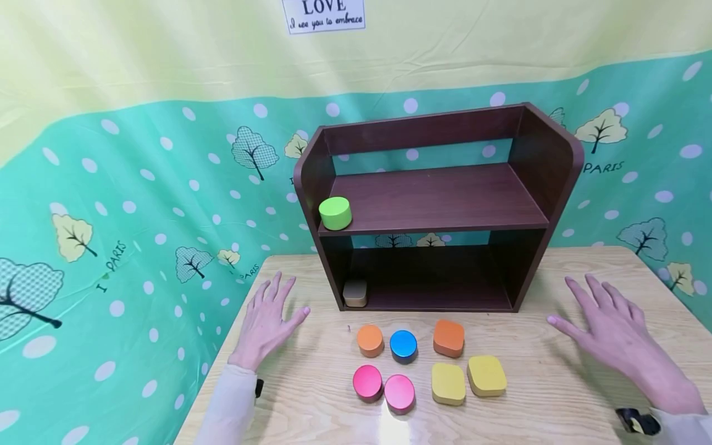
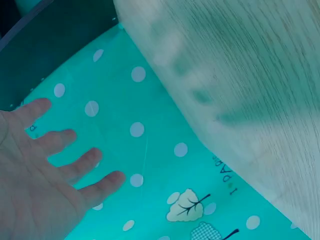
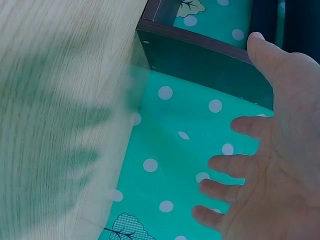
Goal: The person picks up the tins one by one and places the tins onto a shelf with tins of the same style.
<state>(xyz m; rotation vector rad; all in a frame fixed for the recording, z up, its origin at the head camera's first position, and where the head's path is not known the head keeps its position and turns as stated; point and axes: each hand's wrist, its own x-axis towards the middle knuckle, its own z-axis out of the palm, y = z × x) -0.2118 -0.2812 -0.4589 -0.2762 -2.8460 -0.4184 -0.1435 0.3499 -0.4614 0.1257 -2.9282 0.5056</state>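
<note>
In the head view my left hand (image 1: 266,324) hovers over the table's left side with fingers spread, holding nothing. My right hand (image 1: 612,334) is spread likewise over the right side, also holding nothing. Between them lie several blocks: an orange round block (image 1: 369,340), a blue round block (image 1: 403,346), two pink round blocks (image 1: 368,383), an orange square block (image 1: 448,338) and two yellow square blocks (image 1: 448,383). A green round block (image 1: 335,213) sits at the left end of the upper shelf. At the lower shelf's left end stands a beige square block (image 1: 355,293).
A dark brown two-level shelf (image 1: 434,198) stands at the back of the wooden table (image 1: 311,395). Behind and to the left hangs a green dotted cloth (image 1: 139,247) with tree prints. A sign reading LOVE (image 1: 324,15) is at the top.
</note>
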